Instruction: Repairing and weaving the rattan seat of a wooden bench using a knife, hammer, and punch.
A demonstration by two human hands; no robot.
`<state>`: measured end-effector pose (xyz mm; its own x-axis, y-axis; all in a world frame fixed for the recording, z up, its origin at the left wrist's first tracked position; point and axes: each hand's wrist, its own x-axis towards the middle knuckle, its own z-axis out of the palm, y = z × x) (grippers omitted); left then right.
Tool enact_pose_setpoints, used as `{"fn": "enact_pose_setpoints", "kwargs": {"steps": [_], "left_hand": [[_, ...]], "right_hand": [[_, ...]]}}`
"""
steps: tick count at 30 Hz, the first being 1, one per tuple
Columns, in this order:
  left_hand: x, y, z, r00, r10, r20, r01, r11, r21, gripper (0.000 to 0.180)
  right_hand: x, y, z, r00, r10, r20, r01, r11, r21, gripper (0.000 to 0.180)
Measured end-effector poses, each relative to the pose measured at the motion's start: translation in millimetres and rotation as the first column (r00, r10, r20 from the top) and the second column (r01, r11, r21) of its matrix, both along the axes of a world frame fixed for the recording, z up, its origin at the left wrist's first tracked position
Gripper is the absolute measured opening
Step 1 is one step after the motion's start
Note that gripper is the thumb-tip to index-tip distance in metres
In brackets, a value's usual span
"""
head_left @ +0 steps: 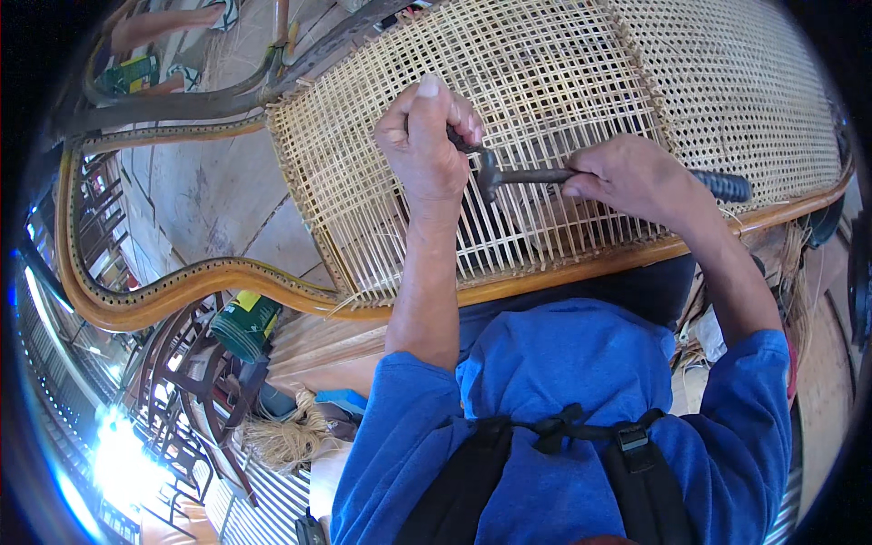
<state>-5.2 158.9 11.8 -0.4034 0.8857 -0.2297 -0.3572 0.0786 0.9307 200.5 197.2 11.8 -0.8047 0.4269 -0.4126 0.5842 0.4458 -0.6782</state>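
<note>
My left hand (425,145) is a fist with the thumb up, over the woven cane panel (391,118). A short dark tool (465,142) sticks out from its little-finger side; most of it is hidden and its kind does not show. My right hand (631,177) grips a hammer (531,176) by its metal shaft, the dark ribbed handle end reaching out behind the hand. Its head is right beside the dark tool; whether they touch I cannot tell. Below both hands, the cane is an open lattice of loose strands, with closer weave farther off.
A curved wooden frame (218,265) with rows of small holes borders the panel and extends left. A finished-looking cane section (736,91) lies at right. Below left are a green container (241,331), dark chair frames (195,363) and a bundle of fibre (291,436). Another person's arm (163,25) shows upper left.
</note>
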Motion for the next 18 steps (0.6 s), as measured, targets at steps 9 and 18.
{"fn": "enact_pose_setpoints", "kwargs": {"steps": [9, 18], "left_hand": [[20, 3, -3, 1.000, -0.014, 0.018, 0.012, 0.996, 0.087, 0.036], [23, 7, -1, 1.000, -0.029, 0.010, 0.028, 0.999, 0.041, 0.036]], "right_hand": [[20, -3, 16, 0.989, 0.043, 0.140, -0.029, 0.994, -0.103, 0.034], [21, 4, 14, 0.998, -0.064, -0.011, 0.065, 0.997, 0.050, 0.032]]}}
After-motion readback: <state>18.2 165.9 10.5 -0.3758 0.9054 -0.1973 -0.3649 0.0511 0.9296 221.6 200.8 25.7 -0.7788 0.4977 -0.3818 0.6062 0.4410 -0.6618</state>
